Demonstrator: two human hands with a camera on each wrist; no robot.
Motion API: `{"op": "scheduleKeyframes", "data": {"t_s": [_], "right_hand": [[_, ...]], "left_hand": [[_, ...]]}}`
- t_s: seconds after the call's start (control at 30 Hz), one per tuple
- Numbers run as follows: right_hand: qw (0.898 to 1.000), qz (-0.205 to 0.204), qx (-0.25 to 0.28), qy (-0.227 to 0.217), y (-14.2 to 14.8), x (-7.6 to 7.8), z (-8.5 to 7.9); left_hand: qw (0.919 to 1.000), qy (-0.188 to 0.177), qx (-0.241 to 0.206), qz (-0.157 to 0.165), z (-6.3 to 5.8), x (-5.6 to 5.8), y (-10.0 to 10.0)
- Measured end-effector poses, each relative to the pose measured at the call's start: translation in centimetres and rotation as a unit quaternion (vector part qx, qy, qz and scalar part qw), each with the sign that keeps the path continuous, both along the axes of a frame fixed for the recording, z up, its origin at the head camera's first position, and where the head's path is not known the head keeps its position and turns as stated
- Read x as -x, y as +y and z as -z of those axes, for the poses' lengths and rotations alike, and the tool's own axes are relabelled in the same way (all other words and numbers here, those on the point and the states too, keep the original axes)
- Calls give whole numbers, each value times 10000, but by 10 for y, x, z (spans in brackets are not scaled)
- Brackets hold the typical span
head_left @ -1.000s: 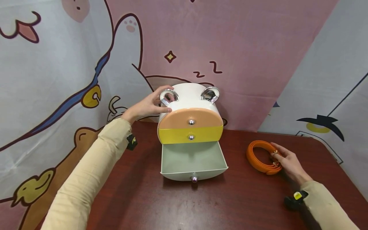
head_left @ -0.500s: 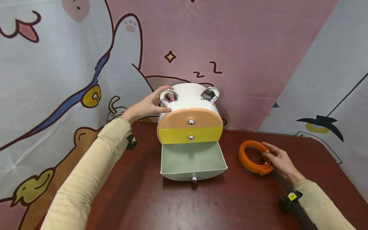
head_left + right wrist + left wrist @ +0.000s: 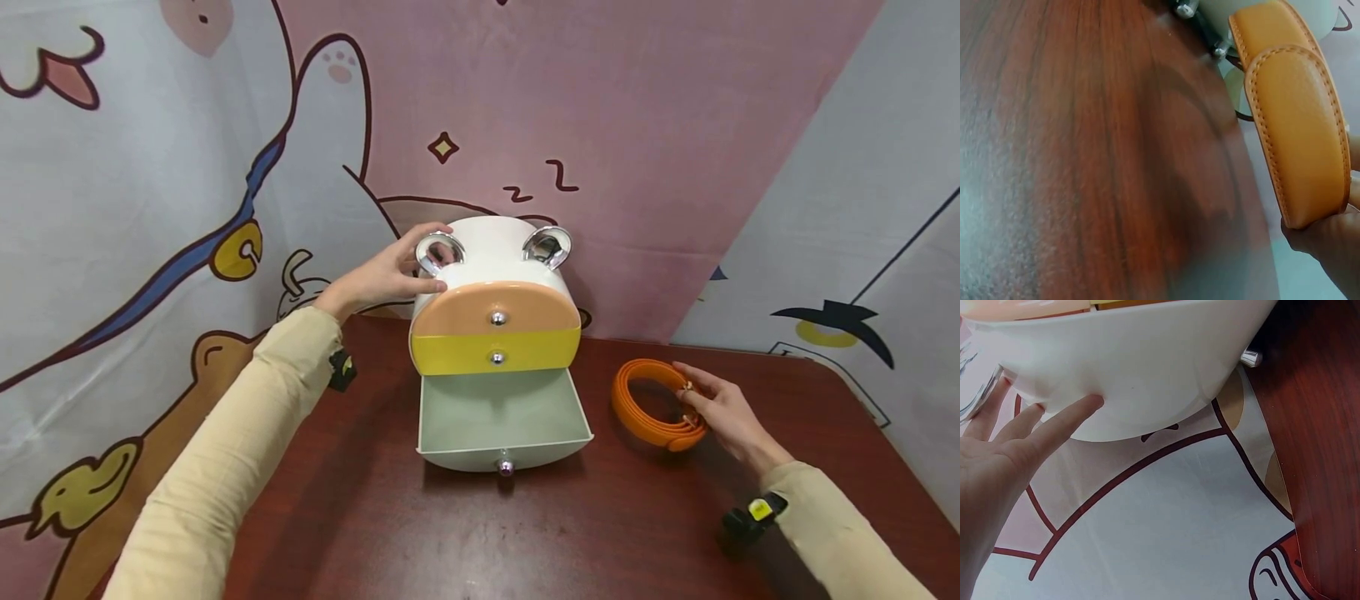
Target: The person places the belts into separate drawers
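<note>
A coiled orange belt (image 3: 630,410) with stitched edges is pinched in my right hand (image 3: 731,419), to the right of a small drawer cabinet (image 3: 491,254). The right wrist view shows the belt (image 3: 1300,131) raised off the table, with its shadow below. My left hand (image 3: 386,271) rests on the cabinet's upper left, next to a silver ear. In the left wrist view, the fingers (image 3: 1063,422) lie extended against the white shell. The pale green bottom drawer (image 3: 502,408) is pulled out, with nothing visible in it. The orange drawer (image 3: 495,308) and yellow drawer (image 3: 457,356) above are closed.
The cabinet stands near the back of a dark red wooden table (image 3: 480,542). Behind it hangs a cartoon-print cloth (image 3: 637,125). A round silver knob (image 3: 506,468) sticks out from the front of the lowest drawer.
My right hand has carried the belt leftward, closer to the cabinet, and slightly up. The left hand and the drawers have stayed in place.
</note>
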State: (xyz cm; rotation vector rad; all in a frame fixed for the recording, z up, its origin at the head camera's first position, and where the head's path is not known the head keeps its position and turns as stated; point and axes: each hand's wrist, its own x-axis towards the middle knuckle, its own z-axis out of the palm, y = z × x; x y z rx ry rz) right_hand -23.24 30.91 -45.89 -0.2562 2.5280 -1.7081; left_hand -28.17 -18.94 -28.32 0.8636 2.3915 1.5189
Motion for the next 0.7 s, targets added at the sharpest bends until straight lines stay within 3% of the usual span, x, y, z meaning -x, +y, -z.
{"op": "scheduleKeyframes", "data": {"t_s": [0.5,0.7], "right_hand": [[9993,-139,236,-250,-17,-2,-26],[9987,-293,323,-264,-28,-6,-35]], "left_hand": [[9992,253,-184,248,1,2,0],[9999,57,-93,55,0,0,0]]}}
